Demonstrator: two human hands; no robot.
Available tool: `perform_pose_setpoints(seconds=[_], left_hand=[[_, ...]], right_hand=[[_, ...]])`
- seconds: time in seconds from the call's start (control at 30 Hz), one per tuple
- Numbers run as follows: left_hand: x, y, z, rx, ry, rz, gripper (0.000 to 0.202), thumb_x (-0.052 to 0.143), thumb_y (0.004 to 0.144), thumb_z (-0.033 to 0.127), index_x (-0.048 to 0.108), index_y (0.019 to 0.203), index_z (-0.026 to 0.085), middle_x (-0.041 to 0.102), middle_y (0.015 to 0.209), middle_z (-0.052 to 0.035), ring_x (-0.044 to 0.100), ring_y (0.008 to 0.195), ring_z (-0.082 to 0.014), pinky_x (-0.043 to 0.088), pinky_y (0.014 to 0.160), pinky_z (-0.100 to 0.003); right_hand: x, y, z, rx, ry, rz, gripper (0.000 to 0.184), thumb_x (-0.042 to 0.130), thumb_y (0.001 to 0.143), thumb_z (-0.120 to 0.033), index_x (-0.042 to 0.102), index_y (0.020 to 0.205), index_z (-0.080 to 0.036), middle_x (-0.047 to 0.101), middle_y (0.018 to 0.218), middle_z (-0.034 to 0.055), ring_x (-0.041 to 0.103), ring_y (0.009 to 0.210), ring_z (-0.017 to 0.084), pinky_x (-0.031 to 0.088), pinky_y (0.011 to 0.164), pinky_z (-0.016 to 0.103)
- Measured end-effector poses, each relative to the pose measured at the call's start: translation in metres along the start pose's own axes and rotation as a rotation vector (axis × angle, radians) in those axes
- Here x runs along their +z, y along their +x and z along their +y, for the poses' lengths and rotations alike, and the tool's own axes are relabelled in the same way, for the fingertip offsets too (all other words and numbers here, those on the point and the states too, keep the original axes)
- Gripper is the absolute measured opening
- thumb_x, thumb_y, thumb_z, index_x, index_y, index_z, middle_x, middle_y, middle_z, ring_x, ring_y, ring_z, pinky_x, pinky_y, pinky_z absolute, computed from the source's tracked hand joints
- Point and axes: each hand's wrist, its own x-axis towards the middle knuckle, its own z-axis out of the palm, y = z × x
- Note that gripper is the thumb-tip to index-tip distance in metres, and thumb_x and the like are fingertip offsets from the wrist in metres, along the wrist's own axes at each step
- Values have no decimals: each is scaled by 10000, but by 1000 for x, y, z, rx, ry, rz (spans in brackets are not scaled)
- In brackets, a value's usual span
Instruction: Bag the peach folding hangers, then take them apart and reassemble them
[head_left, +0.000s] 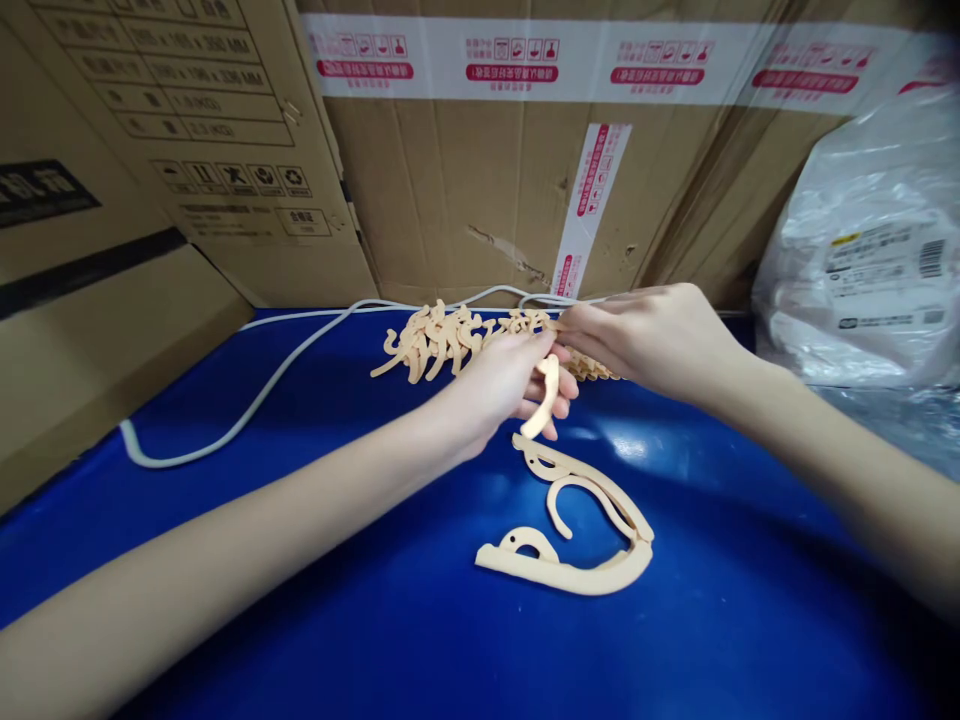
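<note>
A smooth, cream-coloured curved piece [543, 400], rounded at its near end and apparently plastic, lies across the fingers of the left hand [495, 385], which grasps it at the middle of the scene. The right hand [656, 325] comes in from the right, fingertips drawn together beside the left thumb; whether they pinch anything cannot be told. Nearer, on the glossy blue surface [360, 600], lie a bent, two-armed frame [592, 580] with pierced half-round loops and, within its bend, a slim hook [589, 485]. Beyond the hands, a tangled heap of hook-shaped pieces [439, 340] is partly hidden by them. A white cable [277, 375] curves along the far left. Brown cardboard [450, 190] with printed tape walls the far side, and a crinkled, clear plastic bag [870, 250] bulges at far right.
</note>
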Motion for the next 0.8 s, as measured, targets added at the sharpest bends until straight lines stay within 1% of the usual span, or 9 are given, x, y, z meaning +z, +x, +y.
perform_pose_setpoints(seconds=[0.1,0.2,0.23,0.3,0.4,0.47,0.57,0.67,0.8], left_hand=[[2,-2,-1,-4,-72,-21,325,360,1057,304,513,807,164,449,529,56,380,353,-45,253,331,-131],[2,-1,0,18,-19,-21,351,339,1059,304,488,772,166,345,505,82,264,340,-22,151,355,-124],[2,0,-1,58,36,5,354,331,1059,296,471,757,174,331,501,82,261,347,-26,153,366,-130],[0,3,-3,234,205,62,336,345,1054,293,466,759,188,352,519,70,311,386,-46,211,393,-147],[-17,14,-1,525,498,165,289,419,1031,349,515,799,207,463,600,39,443,488,-83,333,466,-183],[-38,26,7,459,639,289,316,399,1024,365,538,785,210,509,614,30,476,492,-99,363,485,-208],[-74,46,23,306,802,403,238,505,929,246,642,742,192,528,611,18,485,493,-112,386,515,-239],[-104,59,30,262,892,473,186,586,862,229,661,696,191,570,598,3,521,533,-141,385,559,-268],[-122,62,22,269,1055,585,136,739,766,293,643,728,203,655,710,-37,602,701,-211,381,637,-301]], right_hand=[[3,1,-5,-61,-29,-14,251,431,997,-278,657,953,-179,742,786,71,676,653,201,278,524,286],[3,3,-10,-48,-60,-38,234,416,927,-132,641,993,-143,724,747,103,644,589,203,251,507,295],[3,3,-11,-24,-29,-44,236,411,905,-103,633,979,-136,711,716,104,627,561,199,247,501,296],[4,4,-8,54,185,-58,203,401,926,-124,599,892,-157,677,636,74,589,499,170,282,493,284],[10,5,12,275,619,-31,319,403,1010,-308,515,729,-207,603,531,6,526,430,117,379,518,260],[16,7,33,423,707,12,358,402,1022,-362,542,732,-207,548,509,-10,498,454,114,384,533,263],[21,9,56,517,645,86,278,445,1002,-337,584,814,-188,514,552,-11,439,492,110,329,523,269],[22,3,60,493,490,135,180,565,951,-334,597,867,-178,618,711,43,479,607,126,301,566,283],[29,-17,49,99,-65,114,282,428,1022,-308,628,887,-162,687,850,117,572,772,200,277,577,314]])
